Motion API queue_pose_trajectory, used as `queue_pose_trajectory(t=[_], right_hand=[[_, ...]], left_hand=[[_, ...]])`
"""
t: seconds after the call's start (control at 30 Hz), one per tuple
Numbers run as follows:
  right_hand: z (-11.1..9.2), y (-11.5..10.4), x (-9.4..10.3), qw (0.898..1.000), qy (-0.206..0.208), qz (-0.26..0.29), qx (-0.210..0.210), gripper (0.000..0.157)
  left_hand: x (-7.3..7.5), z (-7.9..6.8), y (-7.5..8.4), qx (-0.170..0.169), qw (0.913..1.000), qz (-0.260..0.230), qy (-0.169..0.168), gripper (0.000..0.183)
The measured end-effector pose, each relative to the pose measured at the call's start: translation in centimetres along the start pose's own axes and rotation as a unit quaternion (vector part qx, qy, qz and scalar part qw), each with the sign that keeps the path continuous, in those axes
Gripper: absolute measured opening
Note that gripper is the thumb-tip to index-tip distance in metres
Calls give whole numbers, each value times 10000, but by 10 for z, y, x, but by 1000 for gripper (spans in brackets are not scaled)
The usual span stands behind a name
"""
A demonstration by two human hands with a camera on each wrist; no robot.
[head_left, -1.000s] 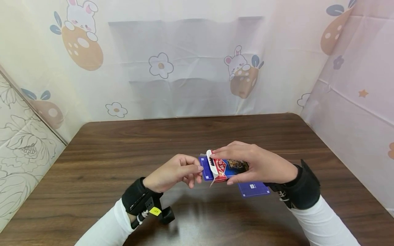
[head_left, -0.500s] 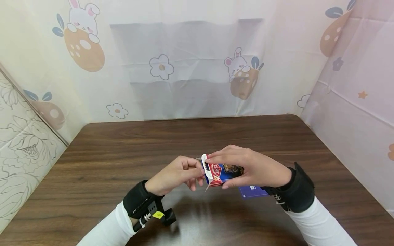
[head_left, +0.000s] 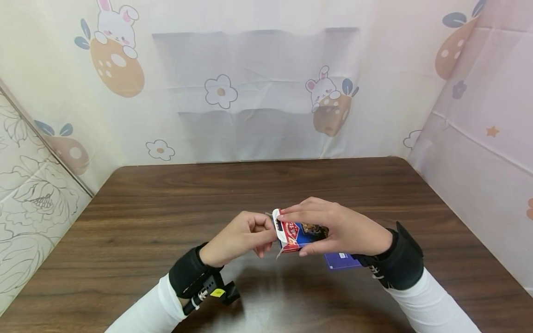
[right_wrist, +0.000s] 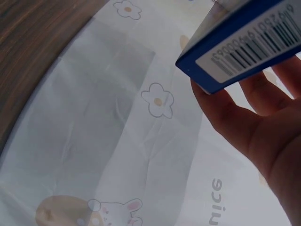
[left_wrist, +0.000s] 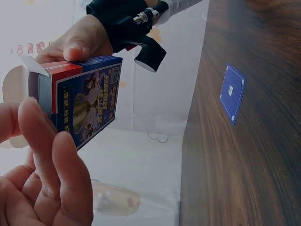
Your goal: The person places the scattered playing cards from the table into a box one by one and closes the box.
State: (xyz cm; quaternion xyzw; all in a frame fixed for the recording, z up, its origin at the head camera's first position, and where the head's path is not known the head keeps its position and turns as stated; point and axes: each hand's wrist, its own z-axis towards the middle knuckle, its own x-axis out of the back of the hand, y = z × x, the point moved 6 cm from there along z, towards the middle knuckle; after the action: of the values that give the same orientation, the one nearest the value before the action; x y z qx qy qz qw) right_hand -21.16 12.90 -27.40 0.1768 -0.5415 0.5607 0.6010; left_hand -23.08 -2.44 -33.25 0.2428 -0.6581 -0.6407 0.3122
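A small red and blue playing-card box [head_left: 297, 235] is held above the table, its end with white flaps facing left. My right hand [head_left: 339, 226] grips it across its width, thumb on the near side and fingers on the far side. At the box's open end, my left hand [head_left: 245, 236] has its fingertips against the mouth, and no card shows between them. The left wrist view shows the edges of a card stack [left_wrist: 44, 92] inside the box. A purple-blue card [head_left: 340, 261] lies on the table below my right hand, partly hidden by the wrist strap.
The brown wooden table [head_left: 175, 199] spreads under both hands. A printed cloth [head_left: 266, 92] hangs behind it, with another on the right side. The left wrist camera [head_left: 230, 293] sticks out below my left wrist.
The purple card that stuck out of the box's mouth at my left fingers has gone inside. The box and right hand have shifted slightly left and nearer; in the last half second little moves.
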Motion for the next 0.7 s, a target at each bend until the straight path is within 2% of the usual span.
queue_pose_trajectory(t=[0.23,0.4,0.47,0.57,0.63,0.7], right_hand=[[-2,2,8,9999,106,-75,28,68],[-5,4,20,9997,162,-122,-119,68],[-5,4,24,9997,173,-112,-135,68],[-7,2,29,9996,278,-64,-65,69],[-11,0,32,9993,359,17,-65,69],[-16,-2,33,9991,420,73,-75,69]], left_hand=[[2,1,4,-196,9998,46,9,24],[8,5,8,-227,9984,275,442,27],[9,8,6,-161,9969,496,586,27],[7,19,1,38,9945,845,623,22],[1,31,-4,143,9913,1223,465,17],[-9,43,-7,170,9828,1820,252,13]])
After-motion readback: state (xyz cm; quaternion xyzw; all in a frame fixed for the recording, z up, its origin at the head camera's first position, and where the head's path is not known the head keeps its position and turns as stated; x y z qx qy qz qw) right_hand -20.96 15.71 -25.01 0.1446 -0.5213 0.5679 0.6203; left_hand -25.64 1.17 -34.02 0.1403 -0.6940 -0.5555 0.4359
